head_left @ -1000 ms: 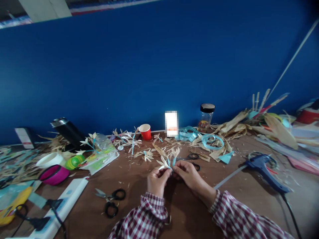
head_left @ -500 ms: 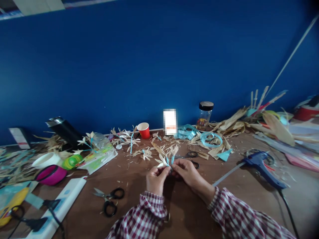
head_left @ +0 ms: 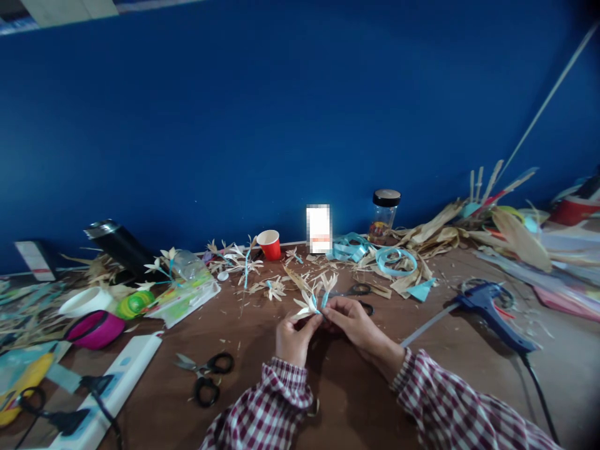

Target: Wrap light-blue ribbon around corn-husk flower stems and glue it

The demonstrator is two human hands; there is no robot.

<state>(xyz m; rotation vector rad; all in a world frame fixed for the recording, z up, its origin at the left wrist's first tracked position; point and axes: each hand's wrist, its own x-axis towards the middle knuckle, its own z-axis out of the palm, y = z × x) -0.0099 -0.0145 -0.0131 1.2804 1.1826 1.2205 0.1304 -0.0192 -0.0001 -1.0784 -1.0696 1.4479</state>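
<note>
Fingers [head_left: 312,324] of left hand [head_left: 293,340] and right hand [head_left: 354,322] are pinching cream, star-shaped, husk-like flowers [head_left: 306,307] at blue-wrapped stems [head_left: 325,300], over the brown worktop [head_left: 257,340] before its far edge; petals [head_left: 329,283] are likely being fragile, light, stems firmer for holding.

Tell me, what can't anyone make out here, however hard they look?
All in the head view:
Lower stems of the two flowers: covered by the fingers.
Far scissors: partly hidden behind the right hand.
Upright white rectangle: its face is pixelated.
Jar contents: too small to identify.
Power strip: cut off by the bottom edge.
</note>
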